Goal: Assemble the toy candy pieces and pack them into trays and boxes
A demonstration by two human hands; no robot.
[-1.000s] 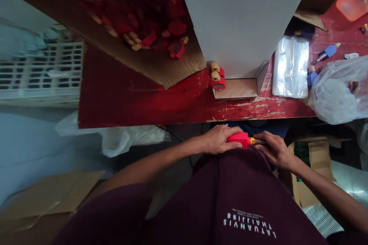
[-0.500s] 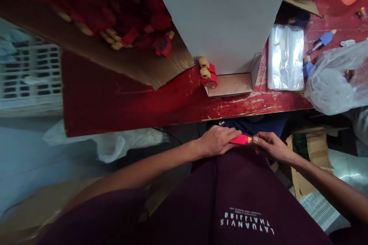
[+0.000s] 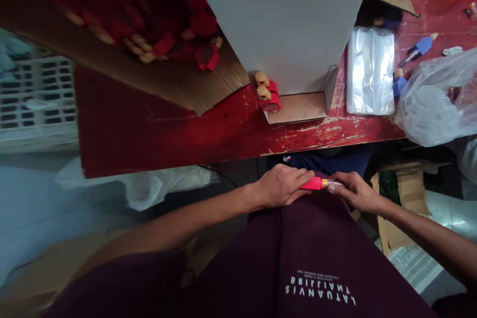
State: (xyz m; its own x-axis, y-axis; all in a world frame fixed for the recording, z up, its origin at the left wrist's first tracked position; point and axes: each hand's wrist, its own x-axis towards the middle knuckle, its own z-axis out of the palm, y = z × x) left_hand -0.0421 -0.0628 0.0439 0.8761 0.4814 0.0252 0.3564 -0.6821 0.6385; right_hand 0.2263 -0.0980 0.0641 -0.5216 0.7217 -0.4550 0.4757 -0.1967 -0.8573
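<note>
In front of my dark maroon shirt, my left hand [image 3: 283, 185] is closed around a bright red block-like piece [image 3: 312, 183]. A yellow collar and a slim clear tube [image 3: 331, 183] stick out of its right end. The thumb and fingers of my right hand [image 3: 356, 192] pinch the clear tube. Much of the red piece's left end is hidden inside my left hand. On the table edge beyond, red pieces with tan bear-like heads [image 3: 263, 92] lie in the end of a long white box [image 3: 302, 108].
A cardboard box [image 3: 179, 94] full of red pieces stands on the red table [image 3: 164, 141] at left. To the right lie a stack of clear plastic bags [image 3: 370, 72], a blue piece with a clear tube [image 3: 422, 47] and a crumpled plastic bag [image 3: 428, 112]. A white crate [image 3: 37, 94] is far left.
My right fingers have shifted slightly right along the clear tube, so more of the tube and yellow collar shows. My left hand stays nearly in place on the red piece.
</note>
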